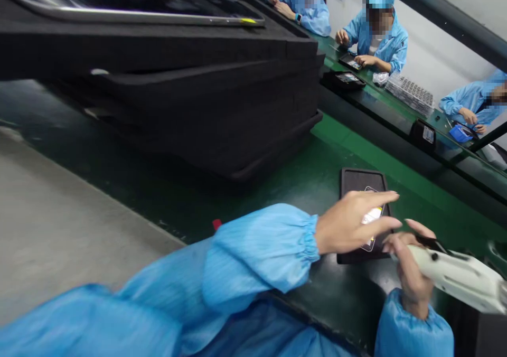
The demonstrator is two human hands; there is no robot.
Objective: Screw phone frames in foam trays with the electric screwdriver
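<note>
Beside the tray [358,180], the right hand [412,272] grips a pale tool [461,279].

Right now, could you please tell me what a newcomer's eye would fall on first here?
Probably the big black stack at upper left, with a glossy panel on top. Next, at lower right, the pale tool in the right hand, beside the left hand, spread over a small black tray. Behind, at upper right, people in blue sit along another table.
</note>
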